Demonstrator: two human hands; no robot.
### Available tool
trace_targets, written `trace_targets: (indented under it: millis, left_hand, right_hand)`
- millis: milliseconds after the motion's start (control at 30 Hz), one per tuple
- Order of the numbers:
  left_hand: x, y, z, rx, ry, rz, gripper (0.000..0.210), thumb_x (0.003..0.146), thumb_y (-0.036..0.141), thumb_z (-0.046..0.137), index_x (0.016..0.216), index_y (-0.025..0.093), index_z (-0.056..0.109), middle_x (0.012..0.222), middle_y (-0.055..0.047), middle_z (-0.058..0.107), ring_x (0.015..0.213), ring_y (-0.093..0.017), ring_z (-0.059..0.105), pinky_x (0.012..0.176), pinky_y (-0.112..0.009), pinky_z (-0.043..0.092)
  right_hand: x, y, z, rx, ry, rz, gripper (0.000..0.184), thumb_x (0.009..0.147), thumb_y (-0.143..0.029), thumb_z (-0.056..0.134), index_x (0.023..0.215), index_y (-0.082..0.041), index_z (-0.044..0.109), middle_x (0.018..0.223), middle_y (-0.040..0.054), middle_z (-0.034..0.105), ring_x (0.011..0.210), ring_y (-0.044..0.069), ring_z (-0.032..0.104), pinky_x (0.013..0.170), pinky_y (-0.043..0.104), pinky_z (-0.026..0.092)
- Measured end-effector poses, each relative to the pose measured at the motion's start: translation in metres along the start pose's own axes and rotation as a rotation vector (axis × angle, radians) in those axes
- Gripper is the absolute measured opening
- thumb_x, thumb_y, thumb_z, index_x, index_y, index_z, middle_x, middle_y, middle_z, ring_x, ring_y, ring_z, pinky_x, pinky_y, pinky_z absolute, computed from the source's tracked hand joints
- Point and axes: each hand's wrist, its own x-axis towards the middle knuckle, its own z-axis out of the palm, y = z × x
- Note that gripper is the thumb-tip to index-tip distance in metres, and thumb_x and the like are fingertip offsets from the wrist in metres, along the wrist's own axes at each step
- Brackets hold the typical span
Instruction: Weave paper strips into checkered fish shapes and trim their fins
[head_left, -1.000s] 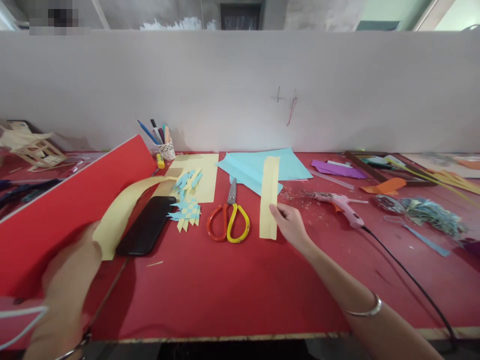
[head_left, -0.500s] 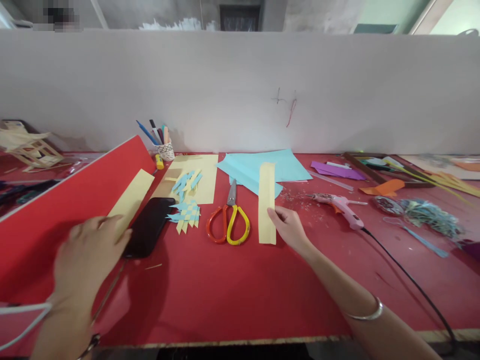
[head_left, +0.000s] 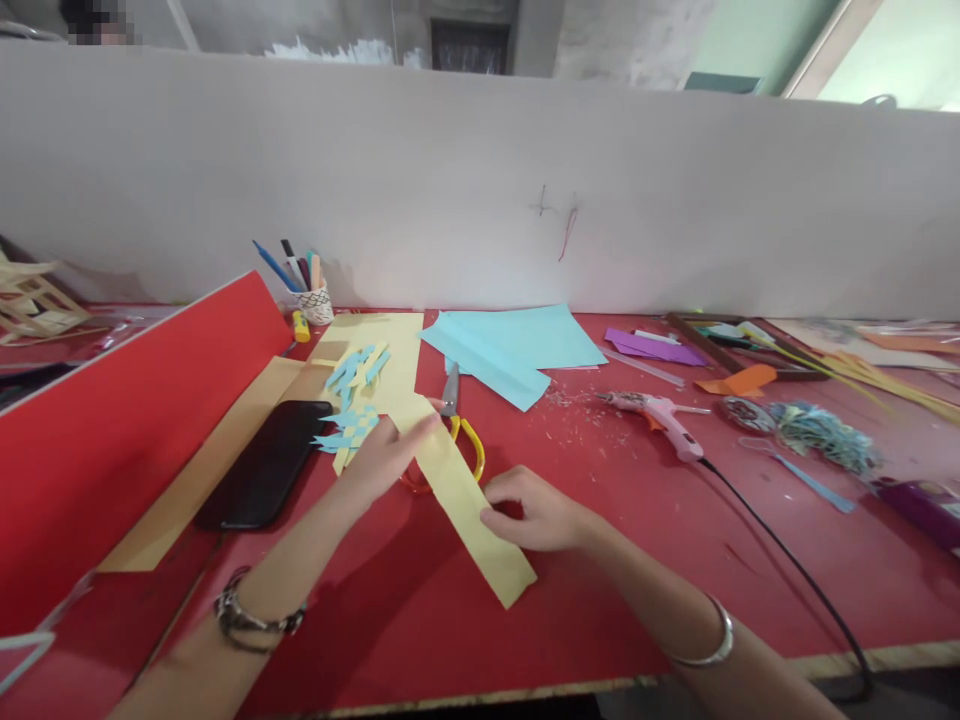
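A pale yellow paper strip point(head_left: 463, 500) slants over the red table, held between both hands. Near its upper end, my left hand point(head_left: 384, 452) is closed on it, thumb across its face. The curled fingers of my right hand point(head_left: 534, 510) pinch its right edge lower down. Beneath the strip, scissors point(head_left: 474, 445) with a yellow and a red handle are partly hidden. Left of my left hand are woven blue-and-yellow paper pieces point(head_left: 351, 425) and a black phone point(head_left: 264, 470). A tan strip point(head_left: 180, 490) lies beside the phone.
Blue paper sheets point(head_left: 517, 350) lie at the back. A pink glue gun point(head_left: 667, 420) with a black cord is on the right. A red board point(head_left: 150, 400) stands at the left, near a pen cup point(head_left: 315, 303). A wooden tray point(head_left: 795, 368) sits back right.
My left hand has come from the strip by the red board to the middle and now grips a yellow strip. My right hand has moved lower; the strip it holds has tilted over the scissors.
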Motion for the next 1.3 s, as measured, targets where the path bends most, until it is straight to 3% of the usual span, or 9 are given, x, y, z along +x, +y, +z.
trace_targets:
  millis: [133, 233, 300, 400, 500, 667, 867, 1133, 1300]
  left_hand:
    - [0.015, 0.006, -0.004, -0.132, 0.144, 0.002, 0.037, 0.073, 0.046, 0.045, 0.09, 0.017, 0.061, 0.073, -0.001, 0.062, 0.072, -0.018, 0.059, 0.063, -0.025, 0.045]
    - [0.019, 0.005, 0.002, -0.128, 0.125, -0.019, 0.036, 0.072, 0.046, 0.046, 0.086, 0.017, 0.061, 0.069, -0.001, 0.062, 0.066, -0.017, 0.058, 0.058, -0.024, 0.043]
    - [0.016, 0.002, 0.012, -0.108, 0.019, -0.01, 0.035, 0.073, 0.048, 0.043, 0.078, 0.017, 0.06, 0.065, 0.0, 0.06, 0.061, -0.016, 0.056, 0.054, -0.024, 0.042]
    - [0.007, -0.005, 0.031, -0.068, -0.162, -0.022, 0.038, 0.074, 0.051, 0.04, 0.059, 0.018, 0.051, 0.053, 0.002, 0.05, 0.05, -0.013, 0.048, 0.046, -0.023, 0.035]
    - [-0.003, -0.01, 0.048, -0.053, -0.299, -0.036, 0.04, 0.072, 0.052, 0.042, 0.05, 0.019, 0.04, 0.045, 0.005, 0.035, 0.042, -0.009, 0.036, 0.04, -0.022, 0.026]
    - [-0.01, -0.016, 0.06, -0.042, -0.393, -0.015, 0.044, 0.07, 0.054, 0.044, 0.047, 0.02, 0.029, 0.047, 0.007, 0.024, 0.042, -0.008, 0.026, 0.04, -0.022, 0.019]
    - [-0.01, -0.011, 0.056, -0.163, -0.344, -0.068, 0.038, 0.074, 0.052, 0.039, 0.055, 0.019, 0.043, 0.052, 0.003, 0.043, 0.049, -0.012, 0.043, 0.047, -0.024, 0.033]
    - [-0.009, -0.011, 0.05, -0.154, 0.085, -0.004, 0.041, 0.075, 0.053, 0.039, 0.051, 0.021, 0.036, 0.047, 0.004, 0.038, 0.045, -0.01, 0.04, 0.044, -0.022, 0.035]
    - [-0.013, -0.009, 0.05, -0.287, 0.06, -0.056, 0.044, 0.075, 0.058, 0.036, 0.051, 0.021, 0.038, 0.036, 0.006, 0.036, 0.03, -0.008, 0.035, 0.031, -0.021, 0.029]
  right_hand:
    - [-0.002, 0.0, -0.004, 0.087, -0.112, -0.005, 0.027, 0.075, -0.02, 0.038, 0.05, -0.019, 0.028, 0.053, -0.0051, 0.024, 0.048, 0.006, 0.023, 0.045, 0.019, 0.024]
    - [-0.002, 0.001, -0.006, 0.163, -0.173, 0.052, 0.027, 0.078, -0.027, 0.039, 0.053, -0.018, 0.035, 0.053, -0.0054, 0.026, 0.048, 0.006, 0.026, 0.046, 0.019, 0.026]
    - [-0.001, 0.003, -0.006, 0.229, -0.072, 0.145, 0.025, 0.079, -0.035, 0.039, 0.061, -0.018, 0.04, 0.055, -0.0053, 0.033, 0.049, 0.006, 0.032, 0.047, 0.019, 0.029]
    - [0.001, 0.01, -0.005, 0.335, 0.252, 0.269, 0.027, 0.08, -0.044, 0.037, 0.073, -0.018, 0.042, 0.058, -0.0051, 0.04, 0.049, 0.007, 0.04, 0.048, 0.02, 0.034]
    - [0.003, 0.016, -0.004, 0.405, 0.457, 0.306, 0.03, 0.08, -0.048, 0.035, 0.071, -0.019, 0.039, 0.055, -0.0059, 0.041, 0.046, 0.007, 0.042, 0.046, 0.021, 0.036]
    - [0.006, 0.015, -0.005, 0.327, 0.562, 0.403, 0.036, 0.078, -0.046, 0.04, 0.053, -0.02, 0.031, 0.043, -0.0079, 0.032, 0.038, 0.006, 0.034, 0.038, 0.02, 0.026]
    - [0.006, 0.018, -0.004, 0.491, 0.61, 0.368, 0.031, 0.077, -0.041, 0.044, 0.056, -0.018, 0.04, 0.046, -0.0081, 0.037, 0.039, 0.005, 0.035, 0.04, 0.02, 0.027]
    - [0.008, 0.008, 0.006, 0.918, 0.304, 0.452, 0.029, 0.071, -0.047, 0.056, 0.074, -0.019, 0.053, 0.074, -0.0019, 0.058, 0.069, 0.009, 0.055, 0.073, 0.025, 0.043]
    - [0.008, 0.005, 0.014, 1.1, 0.002, 0.409, 0.049, 0.078, -0.058, 0.037, 0.081, -0.014, 0.058, 0.077, 0.0059, 0.064, 0.074, 0.016, 0.059, 0.076, 0.033, 0.043]
